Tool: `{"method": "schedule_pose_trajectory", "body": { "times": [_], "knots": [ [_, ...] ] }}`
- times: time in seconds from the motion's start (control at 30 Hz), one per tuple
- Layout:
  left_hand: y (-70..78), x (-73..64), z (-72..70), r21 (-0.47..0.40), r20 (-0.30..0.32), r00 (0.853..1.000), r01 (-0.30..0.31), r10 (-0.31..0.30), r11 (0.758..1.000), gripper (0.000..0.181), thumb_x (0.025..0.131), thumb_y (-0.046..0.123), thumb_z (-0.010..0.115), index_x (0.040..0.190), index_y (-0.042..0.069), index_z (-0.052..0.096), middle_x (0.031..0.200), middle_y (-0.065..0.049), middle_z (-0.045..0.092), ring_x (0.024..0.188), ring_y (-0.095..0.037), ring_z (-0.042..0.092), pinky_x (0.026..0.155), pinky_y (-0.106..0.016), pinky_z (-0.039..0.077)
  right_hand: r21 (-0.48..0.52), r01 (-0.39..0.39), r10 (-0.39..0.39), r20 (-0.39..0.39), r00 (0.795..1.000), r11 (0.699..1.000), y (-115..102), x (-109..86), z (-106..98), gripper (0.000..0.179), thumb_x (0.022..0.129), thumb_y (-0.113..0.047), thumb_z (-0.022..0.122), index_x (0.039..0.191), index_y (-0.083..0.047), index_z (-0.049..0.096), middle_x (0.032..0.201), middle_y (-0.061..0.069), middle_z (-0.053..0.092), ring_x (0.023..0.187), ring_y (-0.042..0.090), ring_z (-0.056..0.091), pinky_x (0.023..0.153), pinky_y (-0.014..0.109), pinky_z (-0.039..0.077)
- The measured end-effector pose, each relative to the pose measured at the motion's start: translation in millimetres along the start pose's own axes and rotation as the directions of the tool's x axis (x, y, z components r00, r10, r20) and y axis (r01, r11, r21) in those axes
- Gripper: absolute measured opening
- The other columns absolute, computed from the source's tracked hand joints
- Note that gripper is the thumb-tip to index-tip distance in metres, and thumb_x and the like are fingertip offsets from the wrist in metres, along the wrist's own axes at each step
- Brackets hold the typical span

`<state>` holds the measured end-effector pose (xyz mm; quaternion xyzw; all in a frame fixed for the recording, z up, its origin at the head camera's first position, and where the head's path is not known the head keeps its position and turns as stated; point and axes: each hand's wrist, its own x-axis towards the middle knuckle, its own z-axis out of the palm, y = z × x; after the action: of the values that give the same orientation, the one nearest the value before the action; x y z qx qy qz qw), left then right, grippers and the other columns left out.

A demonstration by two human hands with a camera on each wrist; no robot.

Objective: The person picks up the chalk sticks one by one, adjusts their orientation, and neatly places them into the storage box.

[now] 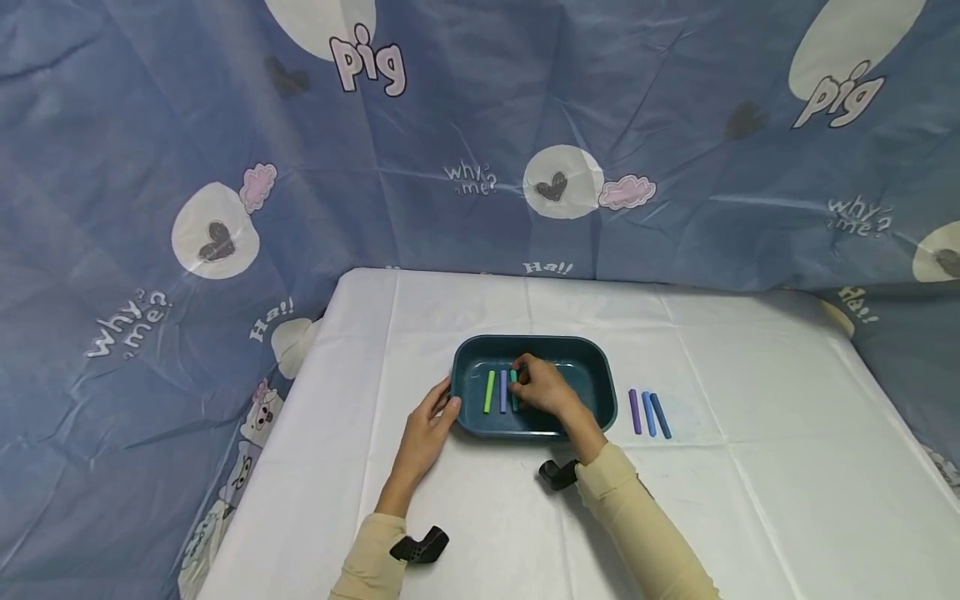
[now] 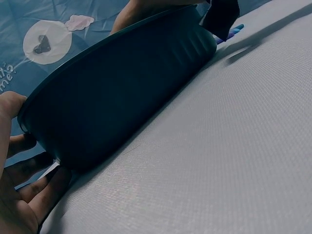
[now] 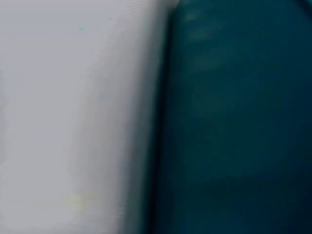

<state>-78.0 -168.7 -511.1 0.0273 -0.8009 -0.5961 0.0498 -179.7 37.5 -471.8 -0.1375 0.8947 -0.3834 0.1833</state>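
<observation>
A dark teal rectangular tray [image 1: 534, 434] rests on the white cloth. At its left end my left hand [image 1: 424, 433] steadies it; the left wrist view shows one digit at the rim and other fingers [image 2: 48, 192] against the outer wall. My right hand [image 1: 546, 386] reaches inside the tray, its fingertips pinching a green crayon-like stick [image 1: 514, 402]. Left of that stick lie a violet-blue stick [image 1: 503, 392] and a lime-green stick [image 1: 490, 392], roughly parallel. The right wrist view is blurred and shows the tray wall [image 3: 234, 117] but no fingers.
On the cloth right of the tray lie a purple stick [image 1: 635, 411], a light blue stick [image 1: 648, 413] and a dark blue stick [image 1: 661, 415]. A blue printed curtain [image 1: 465, 225] hangs behind the table [image 1: 480, 304] and along its left side. Black wrist devices [image 1: 420, 546] sit on both forearms.
</observation>
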Motion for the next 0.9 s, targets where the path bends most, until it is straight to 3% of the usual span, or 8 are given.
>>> {"method": "schedule_pose_trajectory", "body": {
  "times": [0.37,0.67,0.9],
  "knots": [
    [-1.9,-4.2,0.0,0.024,0.0,1.0,0.031,-0.031,0.999,0.053,0.095,0.047,0.051,0.141,0.024,0.044,0.14,-0.006,0.052,0.126,-0.019,0.053,0.099,-0.033,0.048,-0.031,0.047,-0.048,-0.033,0.998,0.998,2.8,-5.0,5.1,0.032,0.088,-0.011,0.065,0.118,-0.001,0.057,0.083,0.009,0.062,0.055,0.012,0.061,0.055,0.026,0.05],
    [-2.1,-9.6,-0.2,0.029,-0.012,0.999,0.041,-0.041,0.999,0.053,0.095,0.044,0.053,0.141,0.019,0.045,0.14,-0.008,0.051,0.127,-0.021,0.052,0.102,-0.034,0.045,0.046,0.034,-0.034,-0.01,0.999,0.998,5.3,-9.1,9.5,0.033,0.089,-0.009,0.064,0.12,0.0,0.056,0.085,0.011,0.06,0.057,0.012,0.061,0.052,0.024,0.054],
    [2.9,-3.0,-0.2,0.023,-0.018,1.0,0.019,-0.019,1.0,0.051,0.095,0.044,0.052,0.14,0.019,0.047,0.139,-0.007,0.053,0.125,-0.019,0.053,0.101,-0.035,0.046,0.025,0.059,-0.058,-0.031,0.998,0.998,4.3,-8.5,3.3,0.033,0.09,-0.009,0.063,0.121,-0.001,0.055,0.085,0.011,0.061,0.055,0.012,0.062,0.052,0.025,0.053]
  ]
}}
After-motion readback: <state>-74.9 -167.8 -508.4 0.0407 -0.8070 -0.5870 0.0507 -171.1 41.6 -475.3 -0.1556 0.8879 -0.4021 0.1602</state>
